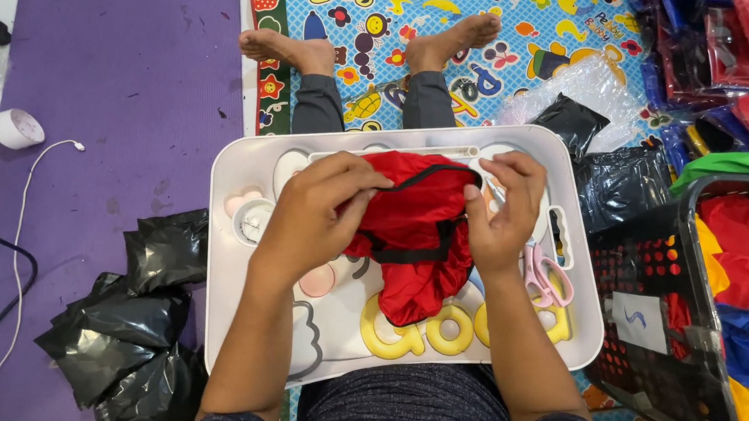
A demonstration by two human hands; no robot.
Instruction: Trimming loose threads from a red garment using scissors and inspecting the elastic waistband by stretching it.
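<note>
Both hands are on one bunched-up red garment (416, 229), sitting roughly in the middle of a white lap tray (229, 255) that rests across the person's legs. The fabric looks thin, shiny and crinkly. It has black trim: one thin black edge runs along the top, and a wider black band crosses the lower middle. The bottom of it hangs in a loose crumpled fold over some big yellow letters (424, 330) printed on the tray.

Left hand (315, 216) is curled over the left side of the cloth, fingers bent and closed on the fabric, thumb tucked near the top edge. Right hand (505, 212) grips the right side, fingers pinched on the fabric near the black trim.

Other stuff around: pink-handled scissors (544, 277) lie on the tray just beside the right wrist, and there's a small round pale thing in a recess on the tray's left side, can't tell what it is. Crumpled black plastic bags (130, 309) are piled on the purple mat (119, 73) to the left. On the right, a black basket (649, 273) holds red, yellow, blue and green cloth.
</note>
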